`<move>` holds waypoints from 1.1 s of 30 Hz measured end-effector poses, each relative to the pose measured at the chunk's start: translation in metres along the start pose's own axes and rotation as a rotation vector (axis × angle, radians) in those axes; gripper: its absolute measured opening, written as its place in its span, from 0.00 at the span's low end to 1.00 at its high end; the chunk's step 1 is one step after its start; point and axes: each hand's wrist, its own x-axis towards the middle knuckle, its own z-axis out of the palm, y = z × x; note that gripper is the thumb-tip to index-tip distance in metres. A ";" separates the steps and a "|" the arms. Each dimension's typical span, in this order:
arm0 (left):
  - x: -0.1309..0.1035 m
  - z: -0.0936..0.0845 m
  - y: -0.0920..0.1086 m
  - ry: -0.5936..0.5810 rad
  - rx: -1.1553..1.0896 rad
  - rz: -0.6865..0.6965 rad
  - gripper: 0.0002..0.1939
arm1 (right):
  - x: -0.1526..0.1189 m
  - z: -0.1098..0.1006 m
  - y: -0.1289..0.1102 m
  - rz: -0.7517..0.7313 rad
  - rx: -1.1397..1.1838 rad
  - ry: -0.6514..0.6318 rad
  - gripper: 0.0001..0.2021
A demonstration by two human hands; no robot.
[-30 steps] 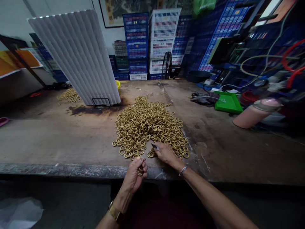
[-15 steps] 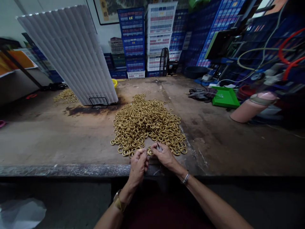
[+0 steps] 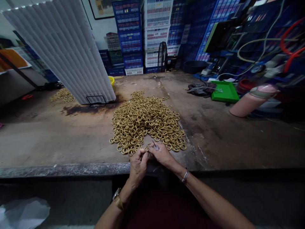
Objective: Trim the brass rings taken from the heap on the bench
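Head view: both hands are held close together at the near edge of the worn tabletop (image 3: 59,136), with the fingertips almost meeting. By the left hand (image 3: 138,163), whose fingers are curled closed, a ring (image 3: 147,149) is pinched, partly hidden by the fingers. By the right hand (image 3: 162,154), a small pointed tool (image 3: 155,145) is gripped, its dark tip turned up and away. A wristwatch (image 3: 117,199) is worn on the left wrist and a silver bracelet (image 3: 185,175) on the right.

Just beyond the hands, a large pile of brass-coloured rings (image 3: 147,117) is spread, notched on its near side. To its left, a tall white ribbed panel (image 3: 59,47) is stood at a tilt at a black wire stand (image 3: 96,101), and a smaller heap of rings (image 3: 62,96) is seen. To the right, a green tray (image 3: 225,90) and a pink cylinder (image 3: 249,103) are placed. Stacked blue crates (image 3: 130,35) are seen behind.
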 end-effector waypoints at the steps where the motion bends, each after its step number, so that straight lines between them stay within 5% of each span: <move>1: -0.001 0.000 0.000 -0.039 -0.054 -0.089 0.10 | 0.000 0.000 -0.001 0.004 -0.001 0.009 0.08; 5: -0.003 0.000 0.000 -0.158 -0.296 -0.346 0.15 | -0.001 -0.001 -0.005 -0.026 -0.001 0.029 0.08; 15: -0.006 -0.002 0.009 -0.181 -0.459 -0.374 0.16 | -0.001 -0.001 -0.005 0.027 0.130 -0.005 0.08; 19: -0.006 -0.003 0.007 -0.166 -0.424 -0.347 0.16 | -0.005 -0.004 0.000 -0.068 -0.092 0.044 0.08; 24: -0.003 -0.001 0.006 -0.122 -0.333 -0.323 0.17 | -0.017 -0.004 -0.001 -0.235 -0.456 -0.102 0.07; 33: -0.012 -0.008 0.006 -0.158 -0.362 -0.314 0.15 | -0.007 -0.005 0.007 -0.095 -0.842 -0.116 0.14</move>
